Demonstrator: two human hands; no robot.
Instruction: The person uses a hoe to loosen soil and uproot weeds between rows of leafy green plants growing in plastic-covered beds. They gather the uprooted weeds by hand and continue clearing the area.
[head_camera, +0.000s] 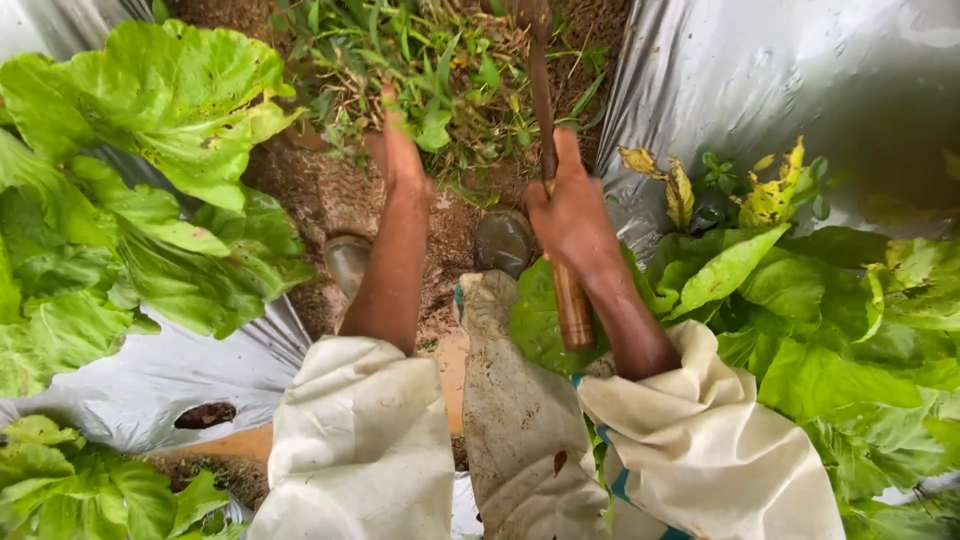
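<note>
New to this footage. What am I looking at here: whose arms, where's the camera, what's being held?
There is one picture, from a camera worn on a person's head, looking down at their own arms and boots. The left hand reaches into a clump of weeds on the bare soil path. The right hand grips a wooden-handled tool; its working end is out of view at the top. Both sleeves are pale and rolled up. On either side, large leafy green plants grow through holes in silver plastic sheeting that covers the beds.
</note>
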